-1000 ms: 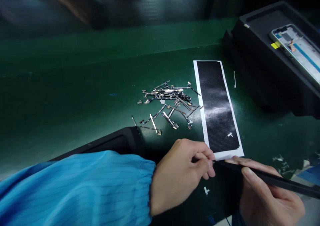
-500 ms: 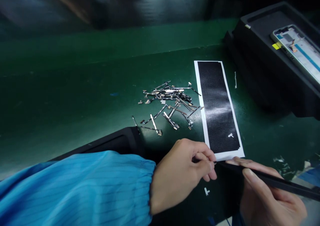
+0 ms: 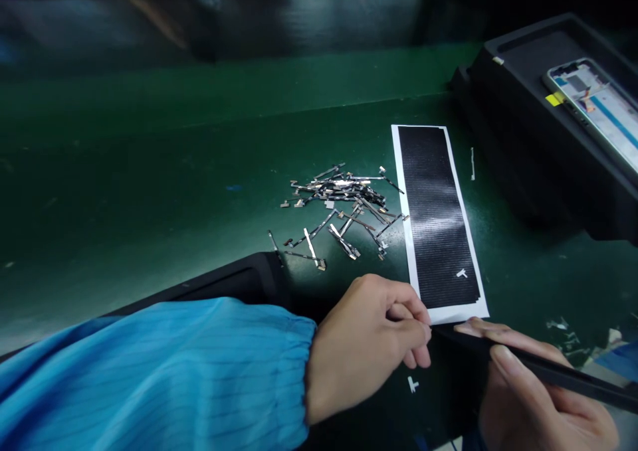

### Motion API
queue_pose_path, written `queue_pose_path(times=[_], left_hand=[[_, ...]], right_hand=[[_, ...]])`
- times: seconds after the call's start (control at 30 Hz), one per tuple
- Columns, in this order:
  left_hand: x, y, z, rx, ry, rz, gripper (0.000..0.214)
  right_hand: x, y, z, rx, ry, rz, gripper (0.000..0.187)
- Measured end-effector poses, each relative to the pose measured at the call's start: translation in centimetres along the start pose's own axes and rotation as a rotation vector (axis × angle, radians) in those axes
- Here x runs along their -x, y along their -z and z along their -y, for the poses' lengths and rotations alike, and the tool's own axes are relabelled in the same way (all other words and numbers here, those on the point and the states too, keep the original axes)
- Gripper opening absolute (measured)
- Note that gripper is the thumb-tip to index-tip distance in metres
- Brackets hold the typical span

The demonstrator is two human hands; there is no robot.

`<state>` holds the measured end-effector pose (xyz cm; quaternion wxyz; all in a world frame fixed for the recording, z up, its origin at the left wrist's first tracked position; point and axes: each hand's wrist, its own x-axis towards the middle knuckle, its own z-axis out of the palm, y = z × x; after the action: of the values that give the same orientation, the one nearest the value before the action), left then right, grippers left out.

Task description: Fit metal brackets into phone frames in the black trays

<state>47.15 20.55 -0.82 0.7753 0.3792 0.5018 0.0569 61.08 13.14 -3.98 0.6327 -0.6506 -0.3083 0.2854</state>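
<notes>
hardly anything has moved: the right hand (image 3: pixel 545 394) sits a touch farther right and lower in view, and the whole scene has drifted slightly. left hand (image 3: pixel 366 348) keeps its bent pose, thumb and index fingertip drawn together; whether they pinch something small cannot be told. right fingers are clamped on a slim black tool (image 3: pixel 588 380), which slants from the right hand toward the left fingertips; its tip is too dark to make out.

just beyond the grip lies a black ribbed sheet (image 3: pixel 433 205) on white backing, its near white edge running along between the two hands' fingertips. a white t-shaped scrap (image 3: pixel 462 273) sits on its near end, and a second scrap (image 3: pixel 413 384) rests on the green table (image 3: pixel 124 192) on the near side of the left fingertips.

farther out and left of the grip spreads a pile of thin strips (image 3: pixel 341 192), a couple reaching the backing's left border. well beyond the right hand stands a black tray (image 3: pixel 528 59) bearing a phone frame (image 3: pixel 605 109) with a yellow tab (image 3: pixel 555 99).
</notes>
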Motion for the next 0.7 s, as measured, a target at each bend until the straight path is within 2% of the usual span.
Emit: queue_pose_path(times=[0.27, 0.37, 0.43, 0.5, 0.6, 0.7], left_hand=[[-0.2, -0.1, 0.1, 0.031, -0.012, 0.005, 0.015], [0.5, -0.1, -0.1, -0.074, -0.074, 0.004, 0.015], [1.4, -0.1, -0.2, -0.259, -0.153, -0.026, 0.015], [2.6, -0.1, -0.3, -0.484, -0.240, -0.084, 0.015], [4.6, 0.1, -0.3, -0.777, -0.358, -0.143, 0.015], [6.3, 0.6, 0.1, -1.024, -0.415, -0.152, 0.014]], right_hand=[[-0.3, 0.5, -0.8, -0.018, 0.035, -0.011, 0.010], [-0.1, 0.3, -1.0, -0.045, 0.144, -0.015, 0.005], [0.6, 0.1, -0.5, -0.021, 0.271, 0.025, 0.008], [1.8, -0.1, 0.5, 0.132, 0.382, 0.152, 0.012], [3.4, -0.5, 2.6, 0.415, 0.433, 0.445, 0.011], [3.7, -1.1, 4.4, 0.490, 0.565, 0.688, 0.014]])
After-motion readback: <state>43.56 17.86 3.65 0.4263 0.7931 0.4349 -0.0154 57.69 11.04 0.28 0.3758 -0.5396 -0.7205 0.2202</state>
